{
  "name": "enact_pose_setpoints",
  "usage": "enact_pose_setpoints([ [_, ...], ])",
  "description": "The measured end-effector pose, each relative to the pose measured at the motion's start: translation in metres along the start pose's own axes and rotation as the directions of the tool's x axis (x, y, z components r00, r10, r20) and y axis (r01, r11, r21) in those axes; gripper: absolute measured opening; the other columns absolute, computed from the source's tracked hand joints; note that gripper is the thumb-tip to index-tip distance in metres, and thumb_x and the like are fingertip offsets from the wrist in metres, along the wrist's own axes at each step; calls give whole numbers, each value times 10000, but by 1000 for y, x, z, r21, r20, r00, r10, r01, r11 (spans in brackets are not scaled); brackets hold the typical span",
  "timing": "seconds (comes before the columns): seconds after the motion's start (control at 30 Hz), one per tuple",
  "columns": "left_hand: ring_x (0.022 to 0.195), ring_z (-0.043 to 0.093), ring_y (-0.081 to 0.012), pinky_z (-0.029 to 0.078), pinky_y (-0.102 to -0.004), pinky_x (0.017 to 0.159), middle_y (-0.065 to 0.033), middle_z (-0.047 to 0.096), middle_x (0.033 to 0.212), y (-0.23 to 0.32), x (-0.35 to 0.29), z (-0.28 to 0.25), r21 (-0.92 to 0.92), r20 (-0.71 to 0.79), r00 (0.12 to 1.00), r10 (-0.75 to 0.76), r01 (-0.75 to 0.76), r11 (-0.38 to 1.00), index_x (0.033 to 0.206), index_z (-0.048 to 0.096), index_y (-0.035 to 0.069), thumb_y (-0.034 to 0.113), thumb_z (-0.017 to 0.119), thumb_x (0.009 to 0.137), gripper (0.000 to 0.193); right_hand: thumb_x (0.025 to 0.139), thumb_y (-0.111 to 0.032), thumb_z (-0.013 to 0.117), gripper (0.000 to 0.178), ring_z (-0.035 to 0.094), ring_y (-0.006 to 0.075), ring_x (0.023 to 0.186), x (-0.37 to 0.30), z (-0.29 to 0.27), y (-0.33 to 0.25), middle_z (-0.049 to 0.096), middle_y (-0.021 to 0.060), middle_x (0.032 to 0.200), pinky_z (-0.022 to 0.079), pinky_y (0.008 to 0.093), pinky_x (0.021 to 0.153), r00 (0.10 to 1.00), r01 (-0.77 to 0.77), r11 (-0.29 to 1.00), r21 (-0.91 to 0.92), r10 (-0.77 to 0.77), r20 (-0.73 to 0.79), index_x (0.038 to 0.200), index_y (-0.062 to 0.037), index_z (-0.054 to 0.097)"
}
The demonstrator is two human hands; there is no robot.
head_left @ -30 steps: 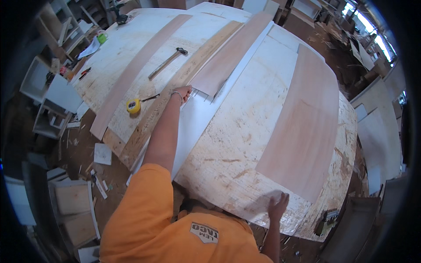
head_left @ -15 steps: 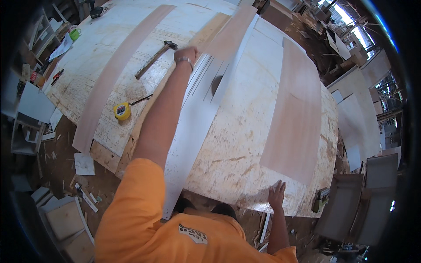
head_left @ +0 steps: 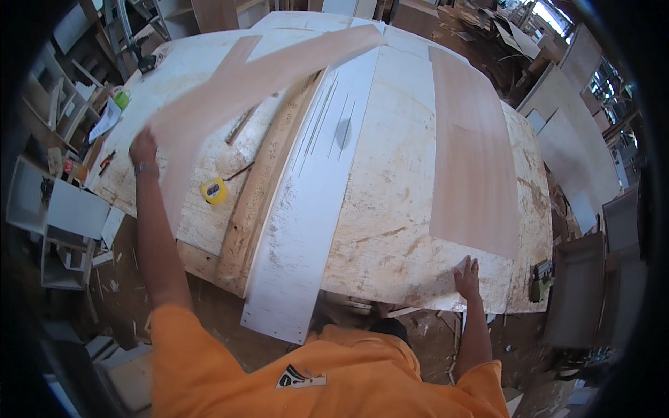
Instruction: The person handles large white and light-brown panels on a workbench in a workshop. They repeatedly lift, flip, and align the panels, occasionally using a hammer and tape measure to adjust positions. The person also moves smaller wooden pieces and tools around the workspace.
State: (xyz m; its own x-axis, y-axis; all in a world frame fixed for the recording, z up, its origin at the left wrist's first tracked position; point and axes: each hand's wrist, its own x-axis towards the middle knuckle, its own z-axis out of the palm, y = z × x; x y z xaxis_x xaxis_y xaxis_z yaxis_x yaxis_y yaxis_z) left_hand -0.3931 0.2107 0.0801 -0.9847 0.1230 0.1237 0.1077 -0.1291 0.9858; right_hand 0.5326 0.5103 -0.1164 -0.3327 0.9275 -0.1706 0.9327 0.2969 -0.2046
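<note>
My left hand [head_left: 144, 148], far out to the left, is closed on the near end of a thin reddish wood veneer strip [head_left: 258, 82]. The strip slants up and rightward across the worktable, its far end over the top of a long white board [head_left: 296, 209]. Black lines and a dark round spot mark that board. My right hand [head_left: 468, 279] rests at the table's near right edge, fingers outstretched and holding nothing. Just beyond it lies a wide veneer sheet [head_left: 474, 153]. Another veneer strip [head_left: 182, 184] lies partly under the held one, which also hides the hammer's head.
A wooden plank [head_left: 268, 177] runs along the white board's left side. Left of it are a yellow tape measure [head_left: 214, 191] and the hammer's handle [head_left: 240, 125]. A power drill [head_left: 146, 63] and a green mug [head_left: 122, 99] sit at the far left. Cabinet boxes flank the worktable [head_left: 390, 202].
My left hand has swung left from above the white board, bringing the veneer strip's near end across the hammer. My right hand stays at the table edge; the view has shifted.
</note>
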Motion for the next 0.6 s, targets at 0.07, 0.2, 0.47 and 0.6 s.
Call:
enact_pose_setpoints([
  [0.07,506,358,-62,279,-245,452,52,442,657,-25,-14,-82,-38,-196,978,-74,67,997,805,640,108,245,661,913,175,937,-378,559,780,211,529,1407,3,2,3,194,379,1514,257,533,1151,1000,19,1000,12,-19,-10,1534,-41,186],
  [0.2,413,356,-48,252,-211,352,45,459,619,-68,-81,-191,-202,-329,893,-306,250,947,759,577,138,242,613,931,204,936,-369,584,759,195,469,1440,-5,-6,3,167,337,1547,270,477,1156,998,-68,997,42,68,-1,1529,-54,231],
  [0.47,448,442,-36,349,-183,365,44,486,615,-104,-194,-292,-14,-383,888,-256,271,962,758,562,115,287,645,942,265,825,-429,741,671,604,367,1061,-120,67,3,594,201,1232,481,483,923,388,-482,303,822,915,-110,1281,5,509],
  [0.6,482,472,-36,386,-176,398,38,497,622,-114,-216,-306,-49,-410,834,-370,385,922,783,567,116,276,616,963,245,842,-463,701,629,559,328,1165,-103,58,-6,554,146,1318,483,485,949,701,-17,-595,803,566,434,1325,-105,517],
])
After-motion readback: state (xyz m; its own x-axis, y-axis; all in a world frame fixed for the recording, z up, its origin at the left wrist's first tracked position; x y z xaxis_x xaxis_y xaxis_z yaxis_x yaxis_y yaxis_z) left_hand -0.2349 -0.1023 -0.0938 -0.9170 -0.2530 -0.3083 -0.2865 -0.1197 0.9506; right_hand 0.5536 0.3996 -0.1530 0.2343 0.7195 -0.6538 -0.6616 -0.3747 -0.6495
